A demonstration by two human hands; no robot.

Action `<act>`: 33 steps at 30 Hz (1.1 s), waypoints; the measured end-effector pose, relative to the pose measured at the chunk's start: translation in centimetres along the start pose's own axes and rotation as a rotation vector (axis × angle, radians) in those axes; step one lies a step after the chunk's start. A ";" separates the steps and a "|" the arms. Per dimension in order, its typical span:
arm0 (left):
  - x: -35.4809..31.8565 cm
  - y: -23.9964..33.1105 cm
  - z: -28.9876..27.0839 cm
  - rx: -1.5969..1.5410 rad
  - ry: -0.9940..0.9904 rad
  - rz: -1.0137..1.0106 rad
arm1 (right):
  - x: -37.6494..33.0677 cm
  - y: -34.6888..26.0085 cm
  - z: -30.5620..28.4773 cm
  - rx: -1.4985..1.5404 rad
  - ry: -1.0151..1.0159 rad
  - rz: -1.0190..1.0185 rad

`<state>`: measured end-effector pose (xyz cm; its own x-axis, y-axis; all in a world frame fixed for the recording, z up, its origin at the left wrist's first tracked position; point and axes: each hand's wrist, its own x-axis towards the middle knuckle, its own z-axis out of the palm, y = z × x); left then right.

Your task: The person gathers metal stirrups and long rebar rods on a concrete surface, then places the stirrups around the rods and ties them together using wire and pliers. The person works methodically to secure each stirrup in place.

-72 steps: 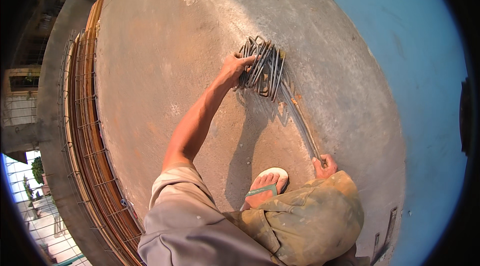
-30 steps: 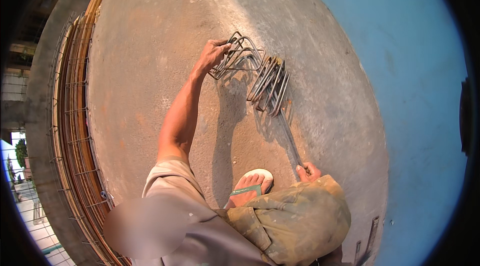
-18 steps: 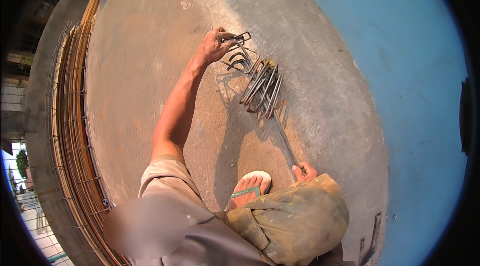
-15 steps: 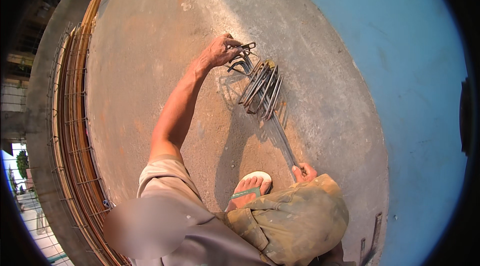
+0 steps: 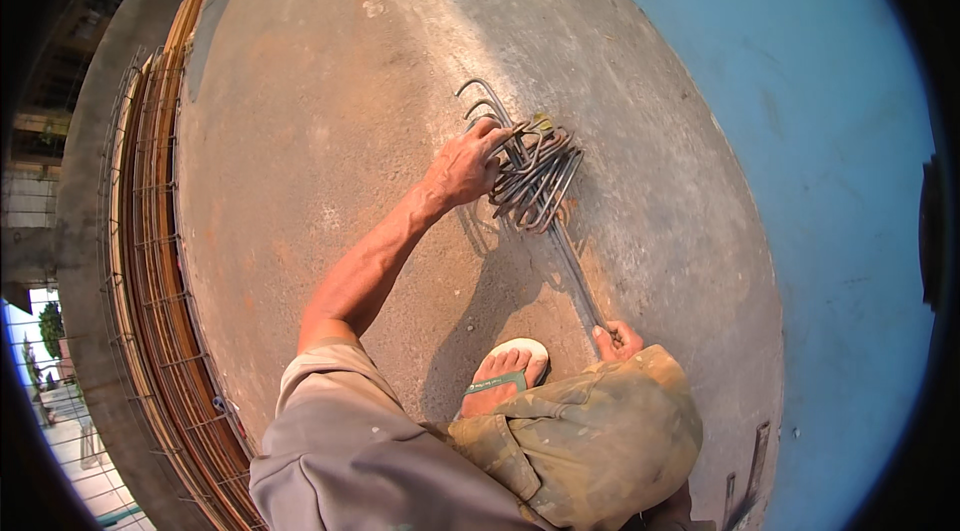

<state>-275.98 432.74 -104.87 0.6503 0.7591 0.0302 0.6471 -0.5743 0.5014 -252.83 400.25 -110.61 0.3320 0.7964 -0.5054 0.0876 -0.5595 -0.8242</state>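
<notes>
Crouching nearest, the person plants a sandalled foot (image 5: 508,368) on the concrete floor (image 5: 330,131); the right hand (image 5: 618,339) has its grip closed around a long steel rod (image 5: 575,276), the left hand (image 5: 468,163) clasps bent rebar stirrups (image 5: 535,176) piled farther out, a blue wall (image 5: 800,131) beyond

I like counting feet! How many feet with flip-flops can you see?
1. One foot in a flip-flop rests on the concrete floor, beside the knee. Another foot may be hidden under the person's legs.
</notes>
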 end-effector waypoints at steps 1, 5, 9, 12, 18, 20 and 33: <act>-1.0 0.9 0.7 0.011 0.001 0.009 | 0.0 -0.1 0.1 -0.005 0.008 -0.004; -3.1 3.0 3.3 -0.296 0.092 -0.151 | 0.2 1.3 0.6 0.003 0.042 -0.046; -3.9 2.0 5.0 -0.449 0.091 -0.460 | 0.7 1.6 0.7 -0.098 0.078 -0.070; -3.7 2.7 4.3 -0.668 0.022 -0.481 | 0.7 2.5 0.3 -0.098 0.066 -0.052; -2.9 -4.9 3.6 -0.192 0.001 -0.347 | 1.3 1.1 0.0 -0.280 0.006 -0.020; -1.7 -1.8 3.0 -0.152 0.032 -0.342 | 1.5 1.5 -0.2 -0.369 0.028 0.023; 0.2 -0.6 4.7 -0.536 -0.107 -0.390 | 2.1 -1.1 -2.0 -0.649 -0.098 0.017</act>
<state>-274.37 431.74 -109.26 0.4626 0.8295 -0.3129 0.5736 -0.0109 0.8191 -250.33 402.06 -110.29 0.2541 0.7866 -0.5627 0.6426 -0.5722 -0.5096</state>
